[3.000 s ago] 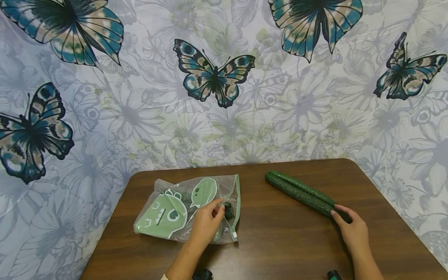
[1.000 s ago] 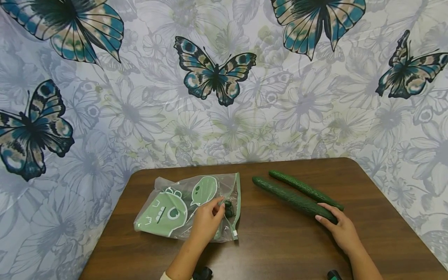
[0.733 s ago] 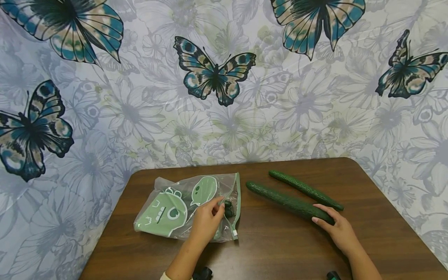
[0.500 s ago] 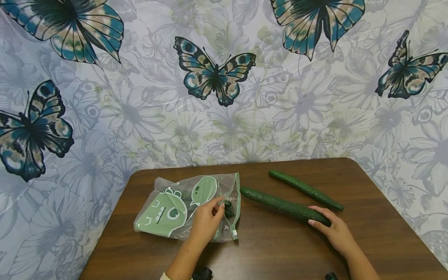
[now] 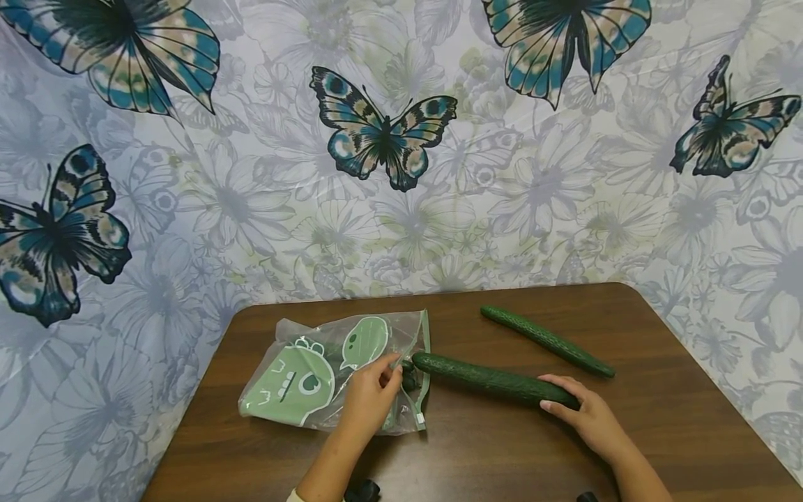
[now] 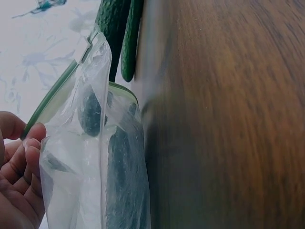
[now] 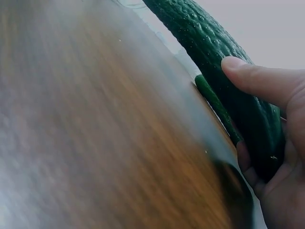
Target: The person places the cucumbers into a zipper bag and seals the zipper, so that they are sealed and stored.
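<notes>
My left hand (image 5: 369, 394) pinches the green-edged opening of a clear zip bag (image 5: 285, 390) printed with green cartoon faces. Dark green cucumbers inside the bag (image 6: 126, 181) show through the plastic in the left wrist view. In my right hand (image 5: 592, 418) is a long cucumber (image 5: 489, 378), gripped near its right end with the thumb along one side. Its far tip reaches the bag's mouth, close by my left fingertips. A second loose cucumber (image 5: 548, 341) lies slanting on the table behind the held one.
The brown wooden table (image 5: 489, 453) has rounded back corners. Behind it hangs a floral cloth (image 5: 389, 258) with butterflies. A small black object (image 5: 362, 490) shows at the front edge beside the left forearm, another (image 5: 587, 496) beside the right.
The right hand has drawn one cucumber away from the other and slid it leftward until its tip meets the bag's mouth. The left hand and bag have stayed put.
</notes>
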Tool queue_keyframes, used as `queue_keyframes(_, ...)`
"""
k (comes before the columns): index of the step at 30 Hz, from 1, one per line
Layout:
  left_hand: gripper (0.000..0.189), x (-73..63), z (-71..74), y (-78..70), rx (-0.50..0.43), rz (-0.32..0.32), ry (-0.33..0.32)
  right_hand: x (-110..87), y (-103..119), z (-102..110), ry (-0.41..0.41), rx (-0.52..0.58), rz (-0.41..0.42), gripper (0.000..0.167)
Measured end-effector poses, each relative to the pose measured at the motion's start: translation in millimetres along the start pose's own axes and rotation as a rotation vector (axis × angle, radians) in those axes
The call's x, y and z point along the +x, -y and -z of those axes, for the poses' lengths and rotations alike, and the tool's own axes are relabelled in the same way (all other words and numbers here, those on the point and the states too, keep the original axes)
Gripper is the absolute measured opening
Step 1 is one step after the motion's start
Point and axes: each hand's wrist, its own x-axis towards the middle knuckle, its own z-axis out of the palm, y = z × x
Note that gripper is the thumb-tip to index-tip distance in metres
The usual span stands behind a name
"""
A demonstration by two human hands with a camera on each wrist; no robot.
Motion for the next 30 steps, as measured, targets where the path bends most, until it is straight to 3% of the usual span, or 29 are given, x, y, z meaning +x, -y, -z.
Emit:
queue_keyframes(9,0.024,-0.5,0.1,-0.8,-0.018,0.008,0.021,-3.2,9.2,-10.6,0.029,-0.046,0.026,0.047)
queue_keyframes(30,0.023,-0.5,-1.4,-1.2,-0.021,0.009,0.024,4.7,26.6,-33.1,0.111,-0.003,0.104,0.047)
